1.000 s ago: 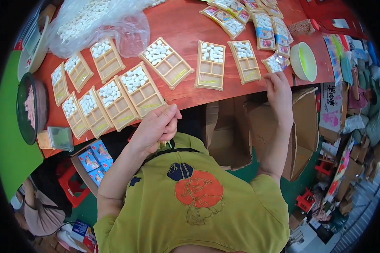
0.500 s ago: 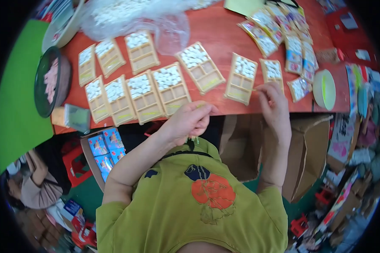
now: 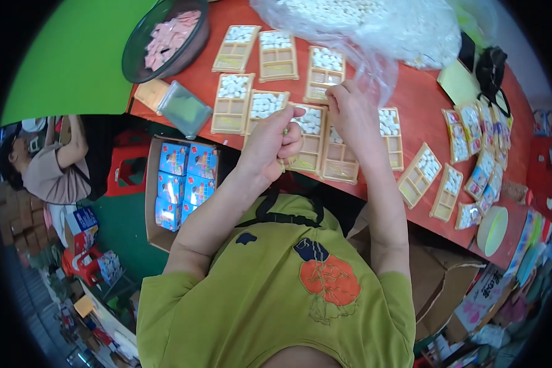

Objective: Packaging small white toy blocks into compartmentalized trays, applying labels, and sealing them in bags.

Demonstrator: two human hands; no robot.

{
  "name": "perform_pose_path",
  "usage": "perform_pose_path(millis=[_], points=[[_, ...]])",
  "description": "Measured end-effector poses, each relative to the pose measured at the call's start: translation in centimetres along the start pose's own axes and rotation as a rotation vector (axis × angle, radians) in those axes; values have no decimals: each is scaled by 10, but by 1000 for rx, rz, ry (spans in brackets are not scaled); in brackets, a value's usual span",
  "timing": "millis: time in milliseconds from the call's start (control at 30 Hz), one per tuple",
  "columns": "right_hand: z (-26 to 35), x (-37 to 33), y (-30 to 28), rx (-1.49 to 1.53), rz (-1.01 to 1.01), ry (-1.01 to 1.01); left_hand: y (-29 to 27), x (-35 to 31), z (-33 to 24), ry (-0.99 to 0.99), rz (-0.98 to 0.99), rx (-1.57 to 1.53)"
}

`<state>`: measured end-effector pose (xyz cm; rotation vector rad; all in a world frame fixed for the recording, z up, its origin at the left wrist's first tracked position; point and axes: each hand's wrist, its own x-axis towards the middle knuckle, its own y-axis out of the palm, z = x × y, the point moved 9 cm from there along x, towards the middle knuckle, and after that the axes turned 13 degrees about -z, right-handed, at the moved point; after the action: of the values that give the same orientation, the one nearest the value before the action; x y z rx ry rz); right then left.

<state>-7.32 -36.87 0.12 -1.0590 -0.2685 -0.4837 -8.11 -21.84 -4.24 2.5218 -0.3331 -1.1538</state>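
Observation:
My left hand (image 3: pixel 272 144) is closed in a fist around thin yellow-green sticks, whose ends poke out between and below the fingers. It hovers over the front row of small tan compartment trays (image 3: pixel 232 119). My right hand (image 3: pixel 356 113) reaches farther, fingertips pinched together at the lower compartments of a back-row tray (image 3: pixel 317 92); whatever the fingertips hold is hidden. White pellet-like pieces (image 3: pixel 327 59) fill the top compartment of each tray. Some trays also have yellow-green sticks in a lower compartment, such as the back-left tray (image 3: pixel 232 62). My hands and forearms partly cover the front-row trays.
A dark bowl of pink packets (image 3: pixel 172 40) and a clear lidded box (image 3: pixel 186 110) stand left. Behind lies a plastic bag of white pieces (image 3: pixel 362 15). Filled packets (image 3: pixel 484 175) and a pale bowl (image 3: pixel 492 230) are at right. Below, a carton holds blue boxes (image 3: pixel 187 161); a person (image 3: pixel 49 153) sits left.
The view has swung left, so the table's things appear farther right. My right hand has gone from the right-hand trays to a back-row tray on the left. My left hand stays closed.

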Motion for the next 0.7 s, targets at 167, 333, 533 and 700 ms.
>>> perform_pose_path(millis=[167, 333, 533, 700], points=[[33, 4, -10, 32, -80, -44, -42, 17, -30, 63, -79, -131], [92, -31, 15, 656, 345, 274, -54, 39, -37, 63, -112, -389], [86, -40, 26, 742, 147, 339, -39, 52, -31, -12, -67, -542], [61, -44, -11, 493, -61, 277, 20, 59, -4, -184, 7, -563]])
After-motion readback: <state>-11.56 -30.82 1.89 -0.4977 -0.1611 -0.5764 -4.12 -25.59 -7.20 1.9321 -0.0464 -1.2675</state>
